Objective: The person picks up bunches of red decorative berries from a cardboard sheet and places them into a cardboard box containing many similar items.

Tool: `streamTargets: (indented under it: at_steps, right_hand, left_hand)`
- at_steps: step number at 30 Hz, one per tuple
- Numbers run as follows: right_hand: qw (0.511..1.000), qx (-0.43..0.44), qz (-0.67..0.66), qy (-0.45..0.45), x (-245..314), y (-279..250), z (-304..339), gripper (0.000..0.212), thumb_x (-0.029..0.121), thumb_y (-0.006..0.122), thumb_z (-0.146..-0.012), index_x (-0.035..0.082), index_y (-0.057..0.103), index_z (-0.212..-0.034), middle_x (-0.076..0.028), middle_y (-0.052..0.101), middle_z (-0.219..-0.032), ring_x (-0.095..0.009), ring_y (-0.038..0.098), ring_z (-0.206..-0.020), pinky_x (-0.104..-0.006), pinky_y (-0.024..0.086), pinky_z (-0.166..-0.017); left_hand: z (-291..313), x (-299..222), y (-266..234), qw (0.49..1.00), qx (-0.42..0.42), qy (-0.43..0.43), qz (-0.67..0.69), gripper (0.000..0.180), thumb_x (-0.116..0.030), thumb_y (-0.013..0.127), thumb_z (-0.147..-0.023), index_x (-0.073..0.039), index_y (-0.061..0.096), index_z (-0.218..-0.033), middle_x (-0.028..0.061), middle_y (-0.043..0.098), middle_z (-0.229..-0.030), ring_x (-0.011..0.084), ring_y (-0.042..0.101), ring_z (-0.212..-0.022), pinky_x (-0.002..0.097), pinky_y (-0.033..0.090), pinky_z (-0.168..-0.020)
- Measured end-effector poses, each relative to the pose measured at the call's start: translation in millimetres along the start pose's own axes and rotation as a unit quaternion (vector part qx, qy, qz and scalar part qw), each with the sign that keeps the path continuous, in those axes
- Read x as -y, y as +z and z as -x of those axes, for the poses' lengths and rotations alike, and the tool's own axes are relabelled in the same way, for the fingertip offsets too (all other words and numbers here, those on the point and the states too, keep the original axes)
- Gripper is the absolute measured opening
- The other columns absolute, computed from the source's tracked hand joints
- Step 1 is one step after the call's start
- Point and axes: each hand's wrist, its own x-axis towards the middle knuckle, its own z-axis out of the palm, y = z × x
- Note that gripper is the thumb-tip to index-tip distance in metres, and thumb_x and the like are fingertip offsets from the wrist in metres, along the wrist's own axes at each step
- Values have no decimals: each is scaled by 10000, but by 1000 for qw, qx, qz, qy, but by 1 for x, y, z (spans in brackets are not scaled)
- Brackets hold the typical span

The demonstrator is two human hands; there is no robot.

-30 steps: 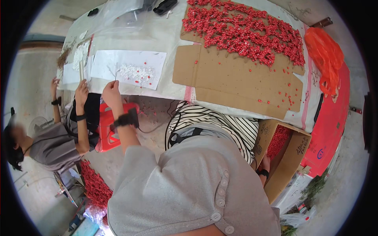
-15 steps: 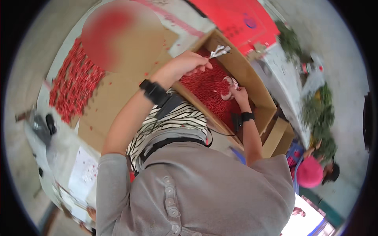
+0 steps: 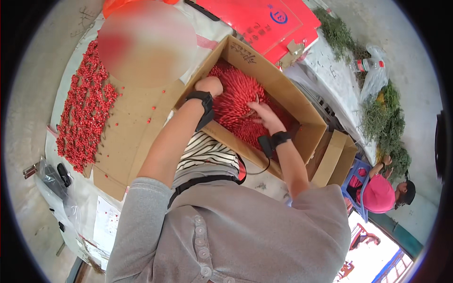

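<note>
Brown cardboard formed a deep, straight-walled oblong box [image 3: 302,101] in the head view, with a heap of small red berries [image 3: 233,96], blurred into streaks, inside it. The two hands were apart: the left hand [image 3: 209,86] was bent over the heap's near-left side, its fingers too hidden to tell whether they gripped anything; the right hand [image 3: 266,118] reached into the berries with fingers partly bent, its hold unclear. Left of the box, knobbly clusters of round red berries [image 3: 85,113] covered part of a flat, creased brown cardboard sheet [image 3: 134,137].
</note>
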Motion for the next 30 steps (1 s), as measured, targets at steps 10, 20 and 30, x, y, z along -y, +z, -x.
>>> streamTargets:
  at_steps: [10,20,30]
  right_hand:
    - [936,-160,303,84,-113,-57,-112,489,362,636,-513,-13,544,-814,-118,548,-761,-193,516,-690,-291,403,-639]
    - [982,20,12,-186,-15,-6,1,549,311,652,-533,-30,454,-915,-86,521,-836,-168,491,-779,-297,357,-727]
    - [992,-18,70,107,-93,-28,-89,717,149,633,-574,-83,240,-1128,-101,471,-943,-138,439,-898,-259,348,-764]
  left_hand:
    - [-16,-4,3,995,-33,35,82,192,-124,560,-598,10,569,-735,175,549,-678,273,551,-634,344,432,-561]
    - [-2,11,5,994,-89,39,51,203,-91,556,-589,14,567,-763,201,527,-823,309,527,-772,350,430,-647]
    - [-11,11,3,998,1,47,-28,209,-145,539,-659,63,523,-672,142,553,-663,202,545,-533,310,435,-483]
